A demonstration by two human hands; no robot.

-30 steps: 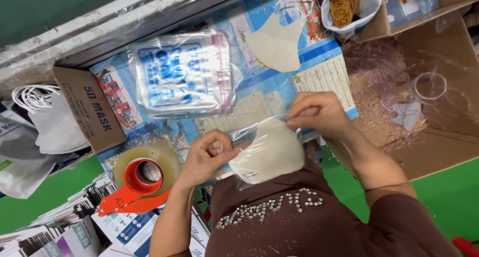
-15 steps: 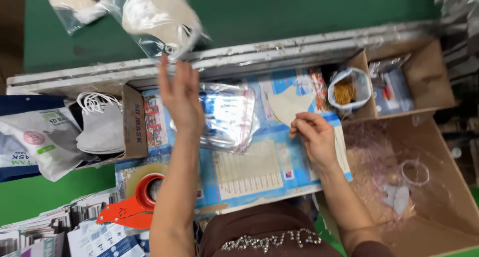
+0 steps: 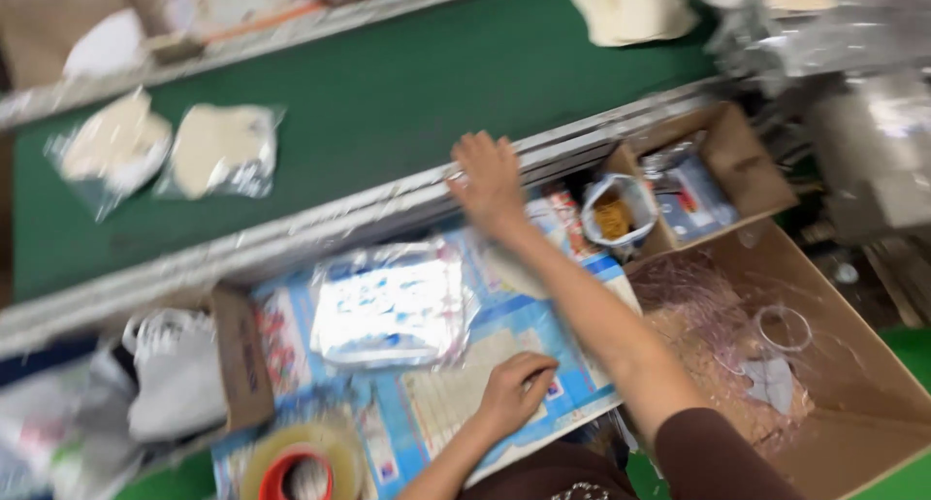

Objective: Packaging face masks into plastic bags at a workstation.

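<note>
1. My right hand (image 3: 490, 182) reaches out flat with fingers spread, hovering at the metal rail (image 3: 320, 230) beside the green belt, over a pale mask piece (image 3: 514, 267) lying on the printed sheets.
2. My left hand (image 3: 514, 388) rests with curled fingers on the blue-and-white printed sheets (image 3: 456, 393).
3. The clear bag stack (image 3: 393, 306) lies flat just beyond my left hand, shiny, blue-printed.

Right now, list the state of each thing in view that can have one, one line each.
right hand: open, fingers spread, at the conveyor rail
left hand: fingers curled, resting on the printed sheet
bagged masks: two, sealed in clear bags, lying on the green belt
cardboard box: open
tape roll: lying flat
</note>
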